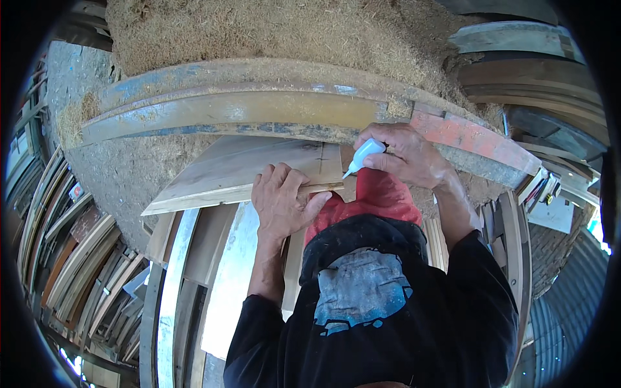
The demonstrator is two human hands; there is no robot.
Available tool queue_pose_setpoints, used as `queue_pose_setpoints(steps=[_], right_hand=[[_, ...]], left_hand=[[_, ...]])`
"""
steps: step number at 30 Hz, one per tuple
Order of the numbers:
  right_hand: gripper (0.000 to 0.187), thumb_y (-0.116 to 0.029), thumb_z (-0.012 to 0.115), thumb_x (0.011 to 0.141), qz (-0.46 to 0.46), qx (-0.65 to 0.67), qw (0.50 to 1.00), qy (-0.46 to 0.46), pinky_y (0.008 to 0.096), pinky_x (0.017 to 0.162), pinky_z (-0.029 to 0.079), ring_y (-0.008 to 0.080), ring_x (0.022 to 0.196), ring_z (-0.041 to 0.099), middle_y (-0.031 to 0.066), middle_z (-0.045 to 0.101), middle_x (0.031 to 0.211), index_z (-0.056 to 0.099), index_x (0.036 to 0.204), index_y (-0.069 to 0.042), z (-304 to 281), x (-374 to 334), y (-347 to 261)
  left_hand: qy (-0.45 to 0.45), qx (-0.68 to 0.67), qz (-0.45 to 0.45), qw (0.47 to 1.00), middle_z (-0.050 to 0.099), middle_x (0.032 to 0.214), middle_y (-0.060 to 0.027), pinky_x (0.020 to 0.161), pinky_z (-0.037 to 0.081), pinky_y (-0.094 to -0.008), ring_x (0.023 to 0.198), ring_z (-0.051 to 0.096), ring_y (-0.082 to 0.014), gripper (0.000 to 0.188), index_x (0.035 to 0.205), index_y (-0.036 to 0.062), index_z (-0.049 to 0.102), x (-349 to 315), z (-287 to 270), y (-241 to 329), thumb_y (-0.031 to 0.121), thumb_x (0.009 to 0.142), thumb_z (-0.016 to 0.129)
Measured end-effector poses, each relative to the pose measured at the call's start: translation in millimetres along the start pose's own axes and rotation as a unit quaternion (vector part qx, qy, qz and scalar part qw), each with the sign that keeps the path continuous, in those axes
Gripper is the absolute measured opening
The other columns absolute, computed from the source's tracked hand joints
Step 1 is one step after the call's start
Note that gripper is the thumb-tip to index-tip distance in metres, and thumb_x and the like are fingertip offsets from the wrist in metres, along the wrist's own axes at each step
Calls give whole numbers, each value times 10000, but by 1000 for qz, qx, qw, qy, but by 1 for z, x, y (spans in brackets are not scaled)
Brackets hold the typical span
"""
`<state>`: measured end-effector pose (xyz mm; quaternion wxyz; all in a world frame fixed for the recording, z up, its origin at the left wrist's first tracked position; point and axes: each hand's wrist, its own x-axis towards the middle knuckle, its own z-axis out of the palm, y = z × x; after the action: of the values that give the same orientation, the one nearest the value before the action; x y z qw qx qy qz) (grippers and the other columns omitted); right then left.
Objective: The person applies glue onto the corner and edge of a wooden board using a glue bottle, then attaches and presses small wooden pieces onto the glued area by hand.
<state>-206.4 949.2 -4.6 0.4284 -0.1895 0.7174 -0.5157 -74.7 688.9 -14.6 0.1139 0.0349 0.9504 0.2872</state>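
Note:
A wide wooden board lies slanting in front of me, its right end at my knees. My left hand grips the near edge close to that end, fingers over the top face and thumb along the edge. In my right hand is a small white squeeze bottle with a thin pointed nozzle. The bottle is tilted, and its tip points down and left, close to the corner of the board's right end. Whether the tip touches the wood, I cannot tell. Dark pencil-like lines cross the board near that end.
A long painted beam runs across beyond the board, with a heap of sawdust behind it. Stacked planks stand at the left, more timber at the far right. Pale boards lie beside me on the left.

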Motion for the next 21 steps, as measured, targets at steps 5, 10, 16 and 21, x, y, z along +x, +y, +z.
queue_pose_setpoints(steps=[5,10,16,21], right_hand=[[226,-202,671,922,6,3,999,-45,434,833,518,332,955,675,147,697,981,655,1104,-68,5,11,-3],[271,-231,670,916,-12,-6,997,-77,451,882,504,348,1007,661,138,697,1014,648,1137,-75,13,17,-1],[278,-235,666,919,-23,-6,997,-78,461,896,500,359,1028,657,143,698,1029,645,1140,-67,16,19,3],[277,-234,663,922,-22,-12,997,-77,464,897,501,358,1031,661,146,701,1030,647,1140,-64,16,20,3]], left_hand=[[-3,-9,-6,1000,537,792,-26,652,373,-403,756,526,-257,474,767,151,635,-4,2,0,560,656,846],[-21,-3,2,1000,539,822,-49,663,398,-417,770,538,-279,502,828,146,616,-7,2,-2,579,688,827],[-21,-5,6,1000,533,825,-48,667,395,-421,774,531,-280,493,833,145,619,-7,1,-4,579,703,815],[-29,-8,8,1000,532,826,-45,673,395,-417,783,528,-277,472,839,144,626,-5,-2,-5,553,703,818]])
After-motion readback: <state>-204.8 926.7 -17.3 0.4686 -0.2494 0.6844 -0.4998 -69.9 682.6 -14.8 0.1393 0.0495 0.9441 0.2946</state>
